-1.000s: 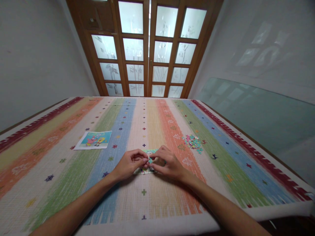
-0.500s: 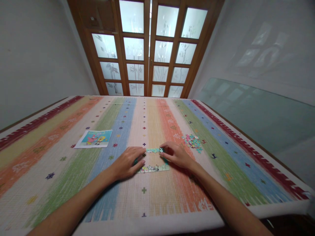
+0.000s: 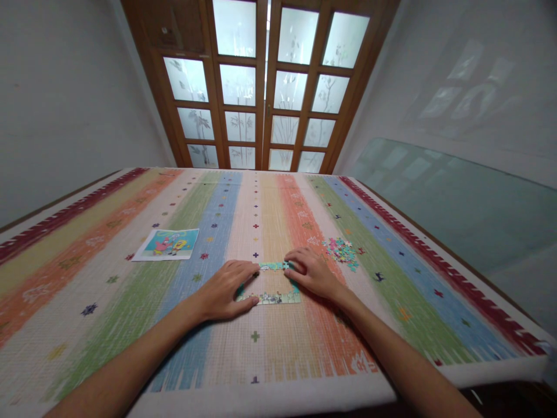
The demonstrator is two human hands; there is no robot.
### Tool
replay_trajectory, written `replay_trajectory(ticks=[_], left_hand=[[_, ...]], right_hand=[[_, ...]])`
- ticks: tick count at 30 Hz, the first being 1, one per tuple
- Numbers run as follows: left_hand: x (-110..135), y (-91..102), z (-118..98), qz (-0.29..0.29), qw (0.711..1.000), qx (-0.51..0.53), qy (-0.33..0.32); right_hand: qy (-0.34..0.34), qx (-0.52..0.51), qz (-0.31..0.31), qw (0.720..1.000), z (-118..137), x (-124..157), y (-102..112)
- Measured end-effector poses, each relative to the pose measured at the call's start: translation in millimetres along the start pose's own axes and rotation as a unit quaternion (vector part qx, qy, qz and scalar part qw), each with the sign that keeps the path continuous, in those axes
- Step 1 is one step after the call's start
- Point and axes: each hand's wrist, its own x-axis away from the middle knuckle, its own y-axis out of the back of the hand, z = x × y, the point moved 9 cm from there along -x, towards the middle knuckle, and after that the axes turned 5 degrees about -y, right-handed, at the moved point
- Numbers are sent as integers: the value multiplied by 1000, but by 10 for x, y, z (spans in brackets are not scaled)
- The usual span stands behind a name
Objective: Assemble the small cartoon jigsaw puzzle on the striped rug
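The puzzle (image 3: 278,298) lies between the left hand (image 3: 228,290), spread wide, and the right hand (image 3: 313,274), its hold impossible to tell, nearer the pile (image 3: 342,253) ahead to its right

Hands: two, one left (image 3: 224,290), one right (image 3: 315,274). Jigsaw border (image 3: 278,298): one; its joined pieces too small and partly covered, no count possible. Heap of loose pieces (image 3: 342,252): one; pieces overlap, tally not readable. Printed sheet (image 3: 167,244): one, bearing two cartoon figures (image 3: 170,248). Patterned cloth (image 3: 239,348): one. Coloured stripes (image 3: 126,316) on it: two maroon, two yellow, two orange, two green, two blue. Door's frosted panes (image 3: 241,127): fifteen in view, plus one brown panel (image 3: 172,26). Greenish sheet (image 3: 444,197) at right: one. Side walls (image 3: 65,104): two.
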Motion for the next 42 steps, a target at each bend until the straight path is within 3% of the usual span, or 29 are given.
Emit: replay_trajectory(ticks=[19,28,42], left_hand=[[3,-15,3,4,1000,-12,0],[12,-14,7,-5,1000,-12,-8],[20,-32,0,-3,999,-30,-23]], right_hand=[[-4,35,-20,999,8,4,-59],[-28,43,-28,998,-90,-1,60],[-39,32,-5,999,-112,3,18]])
